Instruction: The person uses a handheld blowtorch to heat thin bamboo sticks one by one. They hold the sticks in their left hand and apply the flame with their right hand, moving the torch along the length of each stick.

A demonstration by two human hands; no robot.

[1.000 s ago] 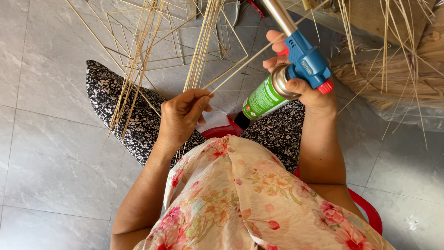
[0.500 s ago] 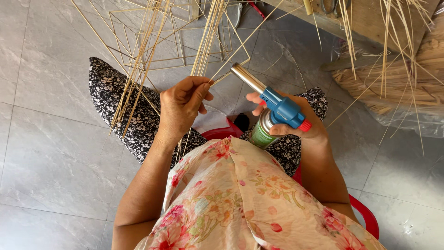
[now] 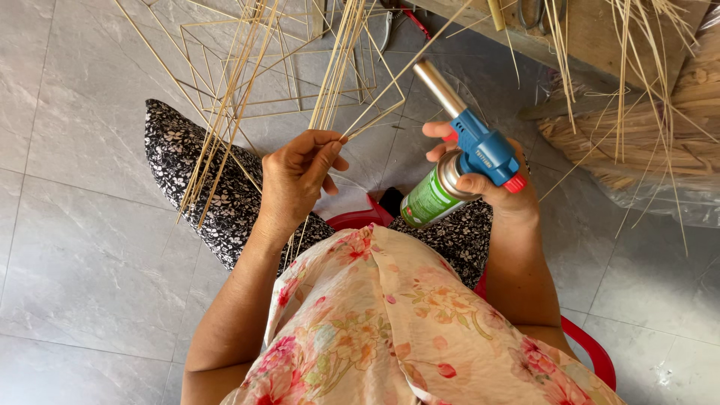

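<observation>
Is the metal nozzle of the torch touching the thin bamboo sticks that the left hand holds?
Cannot tell. In the head view the nozzle crosses a stick in the picture, but the single view gives no depth there.

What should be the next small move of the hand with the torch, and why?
Probably tilt the gas torch so its metal nozzle faces the bamboo strip pinched by the left hand; the nozzle points past it now.

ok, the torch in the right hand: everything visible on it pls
The gas torch is a green canister with a silvery top, a blue plastic head with a red knob at the back, and a bare metal nozzle tube. It lies tilted, nozzle aimed up and left toward the thin bamboo strips; no flame shows. The right hand grips it around the head and canister neck, above the lap.
</observation>
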